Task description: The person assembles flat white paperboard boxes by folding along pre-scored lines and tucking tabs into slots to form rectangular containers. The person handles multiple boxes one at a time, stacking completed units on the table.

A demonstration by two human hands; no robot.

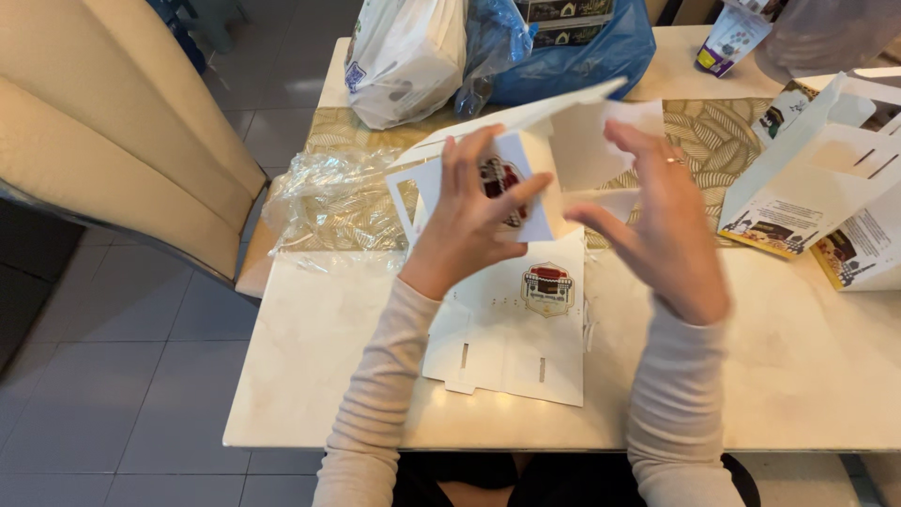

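Fingers (507, 192) of the left hand (466, 216) pinch a white cardboard box (563, 141); right hand (662, 221) fingers, half curled, touch its flap above the tabletop (310, 376).

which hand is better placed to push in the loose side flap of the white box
Right hand, probably: its fingers sit open beside the flap, while the left hand is pinching the white cardboard box by its front panel.

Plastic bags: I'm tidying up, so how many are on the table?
3: a white bag and blue bag at the far edge, a clear one crumpled left.
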